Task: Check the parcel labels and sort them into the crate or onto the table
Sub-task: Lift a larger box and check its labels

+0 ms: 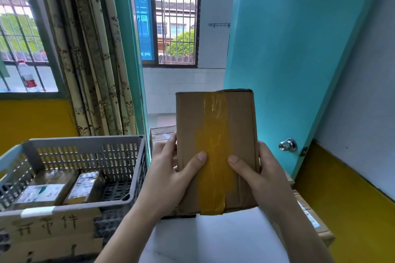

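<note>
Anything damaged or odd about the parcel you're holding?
No damage stands out. The parcel, held by the left hand and right hand, shows only a taped face; no label is visible on this side.

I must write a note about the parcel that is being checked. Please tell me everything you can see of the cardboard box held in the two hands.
The cardboard box is brown, flat and rectangular, held upright above the white table. A wide strip of shiny yellowish tape runs down the middle of its facing side and folds under the bottom edge. The cardboard looks slightly creased. No label shows on this side. The left hand holds its left edge and the right hand its right edge, both thumbs pressed on the front.
</note>
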`<state>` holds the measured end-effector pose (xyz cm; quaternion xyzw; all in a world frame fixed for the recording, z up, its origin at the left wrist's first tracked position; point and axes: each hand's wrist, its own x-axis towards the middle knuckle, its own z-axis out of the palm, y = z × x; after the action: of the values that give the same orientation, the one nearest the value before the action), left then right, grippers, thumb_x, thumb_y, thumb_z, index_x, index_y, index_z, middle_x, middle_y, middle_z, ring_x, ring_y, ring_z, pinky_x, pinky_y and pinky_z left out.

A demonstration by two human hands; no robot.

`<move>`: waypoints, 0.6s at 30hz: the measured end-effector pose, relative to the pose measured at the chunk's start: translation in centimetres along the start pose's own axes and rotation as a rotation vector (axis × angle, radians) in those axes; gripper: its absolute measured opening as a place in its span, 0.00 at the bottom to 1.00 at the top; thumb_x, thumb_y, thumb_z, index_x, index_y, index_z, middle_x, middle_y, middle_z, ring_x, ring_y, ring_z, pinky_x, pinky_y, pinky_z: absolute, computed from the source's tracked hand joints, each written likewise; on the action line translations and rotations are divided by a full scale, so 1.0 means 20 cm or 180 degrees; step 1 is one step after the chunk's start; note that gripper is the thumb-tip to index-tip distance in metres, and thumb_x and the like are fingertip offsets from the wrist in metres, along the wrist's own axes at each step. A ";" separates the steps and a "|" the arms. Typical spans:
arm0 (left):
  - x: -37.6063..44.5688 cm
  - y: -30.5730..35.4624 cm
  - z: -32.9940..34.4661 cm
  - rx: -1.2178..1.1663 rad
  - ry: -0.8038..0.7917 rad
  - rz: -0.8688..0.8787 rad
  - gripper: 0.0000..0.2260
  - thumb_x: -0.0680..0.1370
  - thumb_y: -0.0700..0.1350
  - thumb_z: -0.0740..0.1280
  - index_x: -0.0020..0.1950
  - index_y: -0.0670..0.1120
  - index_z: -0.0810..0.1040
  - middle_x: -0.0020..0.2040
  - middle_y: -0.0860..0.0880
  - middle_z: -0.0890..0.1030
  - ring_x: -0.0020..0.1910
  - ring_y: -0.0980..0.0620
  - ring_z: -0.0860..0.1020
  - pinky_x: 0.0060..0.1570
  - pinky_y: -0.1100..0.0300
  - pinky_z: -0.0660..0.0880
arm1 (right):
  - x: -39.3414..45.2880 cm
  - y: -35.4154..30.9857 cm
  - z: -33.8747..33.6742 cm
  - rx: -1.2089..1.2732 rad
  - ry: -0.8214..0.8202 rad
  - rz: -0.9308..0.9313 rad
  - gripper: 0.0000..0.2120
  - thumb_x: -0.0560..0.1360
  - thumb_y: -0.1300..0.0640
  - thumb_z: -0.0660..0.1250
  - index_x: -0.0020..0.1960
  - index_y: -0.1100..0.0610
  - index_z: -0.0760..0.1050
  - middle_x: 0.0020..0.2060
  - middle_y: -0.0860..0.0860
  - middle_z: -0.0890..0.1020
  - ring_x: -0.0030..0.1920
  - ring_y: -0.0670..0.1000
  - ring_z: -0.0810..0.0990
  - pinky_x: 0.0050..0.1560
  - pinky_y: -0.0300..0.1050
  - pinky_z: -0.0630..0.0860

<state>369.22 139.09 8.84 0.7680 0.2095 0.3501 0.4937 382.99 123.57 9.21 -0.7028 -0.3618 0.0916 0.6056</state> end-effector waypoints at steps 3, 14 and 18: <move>-0.01 -0.01 0.01 0.0025 -0.0087 0.0186 0.37 0.69 0.67 0.70 0.76 0.56 0.71 0.61 0.56 0.71 0.55 0.70 0.76 0.50 0.71 0.80 | 0.01 -0.01 -0.02 0.0088 0.0020 0.0069 0.22 0.57 0.16 0.66 0.48 0.16 0.65 0.50 0.21 0.77 0.51 0.29 0.80 0.36 0.29 0.78; -0.04 -0.02 0.04 -0.0416 -0.0473 0.0010 0.41 0.67 0.71 0.73 0.76 0.59 0.67 0.69 0.56 0.74 0.62 0.60 0.80 0.56 0.61 0.82 | 0.00 0.03 -0.06 -0.0158 0.0139 -0.0117 0.19 0.64 0.25 0.67 0.50 0.12 0.62 0.48 0.17 0.74 0.51 0.23 0.75 0.37 0.20 0.71; -0.03 0.05 0.08 -0.0046 -0.0106 -0.0203 0.35 0.60 0.80 0.69 0.59 0.66 0.64 0.60 0.58 0.80 0.53 0.58 0.83 0.42 0.65 0.82 | -0.01 0.06 -0.07 -0.0162 0.0064 -0.0135 0.22 0.63 0.27 0.68 0.52 0.13 0.62 0.50 0.19 0.75 0.53 0.28 0.77 0.39 0.26 0.76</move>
<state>369.93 137.32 9.05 0.7631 0.2231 0.3228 0.5136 384.11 122.37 8.48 -0.7111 -0.3727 0.0624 0.5930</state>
